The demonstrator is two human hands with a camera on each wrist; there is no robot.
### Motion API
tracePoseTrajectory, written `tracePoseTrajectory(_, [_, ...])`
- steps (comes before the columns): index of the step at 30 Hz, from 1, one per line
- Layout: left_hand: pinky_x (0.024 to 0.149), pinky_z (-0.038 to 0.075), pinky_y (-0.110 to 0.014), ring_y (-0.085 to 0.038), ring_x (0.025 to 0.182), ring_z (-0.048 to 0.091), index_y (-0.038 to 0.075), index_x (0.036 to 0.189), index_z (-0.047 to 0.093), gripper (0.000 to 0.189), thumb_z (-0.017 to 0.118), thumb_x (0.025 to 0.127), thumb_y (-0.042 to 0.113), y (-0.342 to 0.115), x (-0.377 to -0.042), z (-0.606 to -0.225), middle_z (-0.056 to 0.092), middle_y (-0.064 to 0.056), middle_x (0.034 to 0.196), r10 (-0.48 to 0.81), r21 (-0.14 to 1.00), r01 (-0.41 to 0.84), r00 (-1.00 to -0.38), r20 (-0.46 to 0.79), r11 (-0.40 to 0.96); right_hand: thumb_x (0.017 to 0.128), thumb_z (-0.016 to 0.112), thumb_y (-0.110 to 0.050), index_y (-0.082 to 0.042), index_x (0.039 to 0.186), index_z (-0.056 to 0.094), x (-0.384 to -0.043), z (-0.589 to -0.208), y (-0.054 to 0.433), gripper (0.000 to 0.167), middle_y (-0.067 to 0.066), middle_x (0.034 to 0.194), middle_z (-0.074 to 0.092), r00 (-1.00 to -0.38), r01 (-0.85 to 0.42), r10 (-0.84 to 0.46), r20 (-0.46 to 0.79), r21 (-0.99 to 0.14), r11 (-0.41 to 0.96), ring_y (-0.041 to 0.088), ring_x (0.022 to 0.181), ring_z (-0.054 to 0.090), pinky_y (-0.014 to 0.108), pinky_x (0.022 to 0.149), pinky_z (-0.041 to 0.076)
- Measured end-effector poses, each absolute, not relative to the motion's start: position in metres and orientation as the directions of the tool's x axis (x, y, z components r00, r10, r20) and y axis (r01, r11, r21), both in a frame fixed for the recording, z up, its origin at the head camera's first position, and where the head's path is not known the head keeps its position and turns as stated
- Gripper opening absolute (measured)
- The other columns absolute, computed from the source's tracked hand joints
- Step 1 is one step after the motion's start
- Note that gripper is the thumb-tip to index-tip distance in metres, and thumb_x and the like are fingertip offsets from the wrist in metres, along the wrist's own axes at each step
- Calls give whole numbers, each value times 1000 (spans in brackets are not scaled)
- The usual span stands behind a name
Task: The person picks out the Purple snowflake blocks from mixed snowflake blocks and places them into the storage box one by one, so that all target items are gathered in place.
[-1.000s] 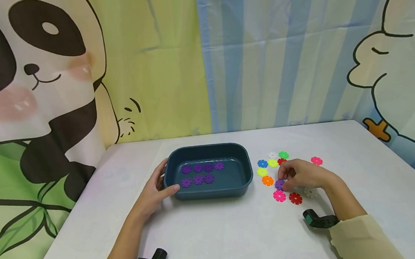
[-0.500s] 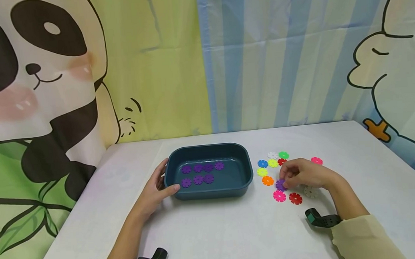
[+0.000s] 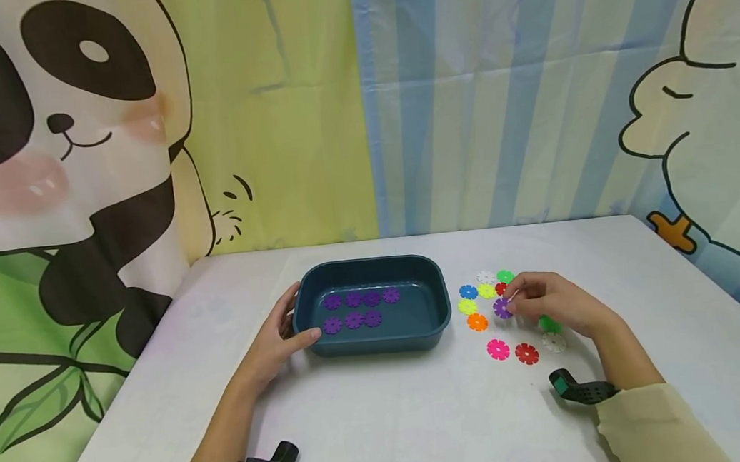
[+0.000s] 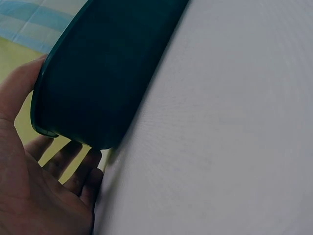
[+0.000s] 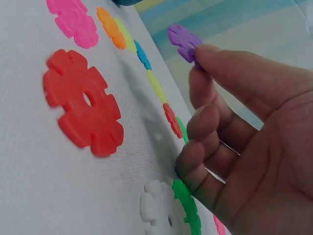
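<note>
My right hand [image 3: 558,304] pinches a purple snowflake disc [image 3: 502,308] between thumb and fingertips. In the right wrist view that purple disc [image 5: 183,41] is tilted and raised off the white cloth. My left hand [image 3: 277,338] holds the left end of a dark teal plastic tub [image 3: 378,346], its thumb at the near corner. The left wrist view shows the fingers [image 4: 88,166] against the tub's outer wall [image 4: 98,83]. Inside the tub several purple discs [image 3: 353,321] lie flat in two rows.
Loose discs lie around my right hand: orange [image 3: 477,322], blue [image 3: 468,292], pink [image 3: 498,349], red [image 3: 527,354], white [image 3: 555,342] and green [image 3: 549,324], among others. A white cloth [image 3: 396,415] covers the table. Printed curtains [image 3: 465,110] hang behind it.
The purple disc has come up off the cloth in my right hand, which has moved slightly away from me. A green disc beside the white one now shows. My left hand and the tub stay put.
</note>
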State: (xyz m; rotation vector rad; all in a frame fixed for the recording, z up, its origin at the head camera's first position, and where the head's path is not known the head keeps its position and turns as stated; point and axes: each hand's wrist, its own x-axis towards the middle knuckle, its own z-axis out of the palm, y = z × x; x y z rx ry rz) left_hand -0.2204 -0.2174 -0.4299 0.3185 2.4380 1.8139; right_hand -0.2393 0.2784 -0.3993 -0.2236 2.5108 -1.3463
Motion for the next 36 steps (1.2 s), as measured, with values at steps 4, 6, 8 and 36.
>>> tracePoseTrajectory(4, [127, 18, -60, -41, 155, 29, 28, 166, 19, 91, 74, 93, 20, -216, -220, -429, 30, -14, 168, 207, 953, 103, -977, 44, 285, 94, 75, -28, -7, 120, 65, -239, -398, 281, 35, 15, 103, 69, -970, -19, -213, -118, -835, 550, 27, 83, 60, 32, 67, 56])
tracePoseTrajectory(6, [127, 18, -60, -41, 155, 29, 28, 166, 19, 91, 74, 93, 20, -216, -220, -429, 30, -15, 168, 207, 954, 102, -977, 43, 282, 95, 75, -30, -7, 123, 65, -239, -398, 282, 38, 16, 101, 68, -977, -20, -190, -99, -841, 541, 26, 81, 59, 32, 67, 56])
tracePoseTrajectory(8, [127, 18, -60, -41, 155, 29, 27, 166, 20, 92, 75, 93, 20, -216, -220, -429, 30, -15, 168, 208, 955, 102, -977, 43, 280, 96, 73, -30, -6, 126, 64, -240, -397, 282, 39, 16, 98, 66, -981, -19, -174, -87, -849, 528, 24, 80, 58, 33, 68, 55])
tracePoseTrajectory(36, [127, 21, -59, -39, 152, 36, 27, 166, 20, 91, 74, 94, 17, -216, -221, -430, 33, -15, 166, 205, 956, 107, -977, 51, 274, 98, 70, -34, -7, 131, 59, -245, -379, 242, 44, 12, 108, 70, -988, -21, -148, -40, -920, 392, 30, 91, 62, 35, 83, 57])
